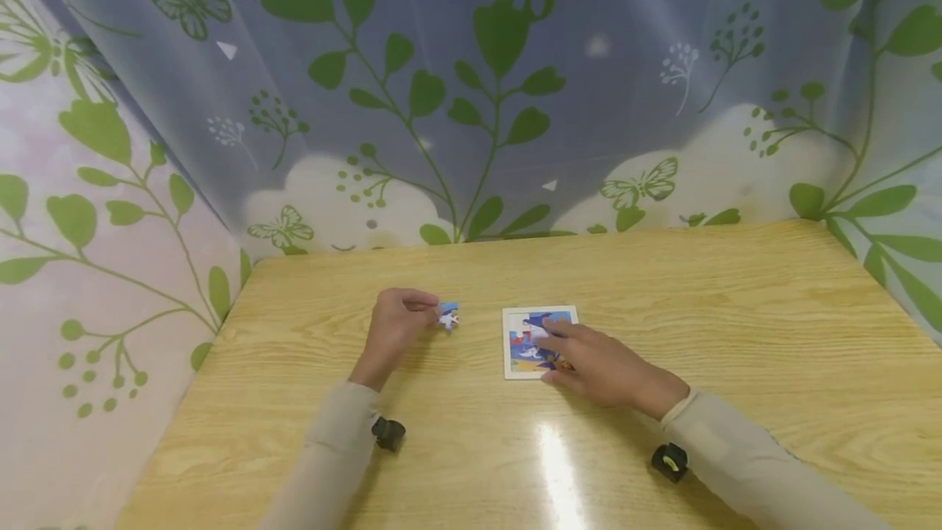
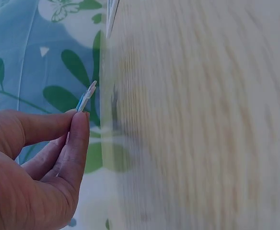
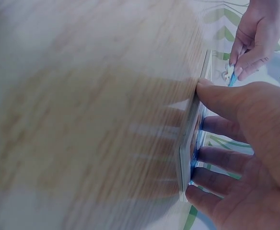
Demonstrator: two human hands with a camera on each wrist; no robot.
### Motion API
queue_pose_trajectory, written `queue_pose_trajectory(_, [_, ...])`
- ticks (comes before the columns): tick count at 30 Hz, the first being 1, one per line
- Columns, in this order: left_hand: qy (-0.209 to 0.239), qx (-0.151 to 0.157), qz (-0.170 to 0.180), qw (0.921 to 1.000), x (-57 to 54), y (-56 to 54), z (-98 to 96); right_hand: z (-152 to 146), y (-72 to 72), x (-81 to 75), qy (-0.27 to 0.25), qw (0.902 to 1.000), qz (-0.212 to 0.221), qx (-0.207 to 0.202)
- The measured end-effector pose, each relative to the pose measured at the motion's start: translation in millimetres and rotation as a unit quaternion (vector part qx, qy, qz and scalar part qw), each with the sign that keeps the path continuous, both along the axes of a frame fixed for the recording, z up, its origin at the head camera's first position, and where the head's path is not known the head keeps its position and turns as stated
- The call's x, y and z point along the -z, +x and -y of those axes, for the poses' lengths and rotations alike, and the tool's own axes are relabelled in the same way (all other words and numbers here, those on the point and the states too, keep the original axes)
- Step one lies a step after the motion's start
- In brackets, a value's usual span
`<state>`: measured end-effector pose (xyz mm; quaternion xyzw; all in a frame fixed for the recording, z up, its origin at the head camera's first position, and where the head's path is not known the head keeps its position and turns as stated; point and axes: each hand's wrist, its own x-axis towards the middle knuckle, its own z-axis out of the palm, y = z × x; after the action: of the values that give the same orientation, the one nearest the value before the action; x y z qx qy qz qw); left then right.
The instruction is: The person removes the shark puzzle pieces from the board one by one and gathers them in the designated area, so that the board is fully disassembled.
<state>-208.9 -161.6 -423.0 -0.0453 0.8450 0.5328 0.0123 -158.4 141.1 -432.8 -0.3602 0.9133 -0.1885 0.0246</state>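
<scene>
My left hand pinches a small blue-and-white jigsaw piece between thumb and fingertips. In the left wrist view this piece is seen nearly edge-on, tilted above the wooden surface. To its right a square jigsaw puzzle board with a white rim and a colourful picture lies on the table. My right hand rests on the board's right side and hides part of the picture. In the right wrist view the fingers lie spread on the board's face, and the thumb touches its near edge.
The wooden table reaches back to a curtain printed with leaves and butterflies. A similar printed cloth hangs along the left side. Black wrist devices, one on the left sleeve and another on the right, sit under the forearms.
</scene>
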Motion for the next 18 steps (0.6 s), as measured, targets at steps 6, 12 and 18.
queue_pose_trajectory(6, [-0.012, -0.009, 0.005, 0.9999, 4.4, -0.7, 8.6, 0, -0.2, 0.3, -0.001, 1.0000, 0.003, 0.000])
queue_pose_trajectory(12, [-0.040, -0.015, 0.005, 0.9991, 8.4, -2.4, 12.6, 0, -0.3, 0.7, -0.003, 1.0000, -0.001, 0.001])
queue_pose_trajectory(18, [-0.057, -0.015, 0.009, 0.9982, 8.0, -2.2, 15.9, 1, -0.7, 0.4, -0.005, 1.0000, 0.001, 0.001])
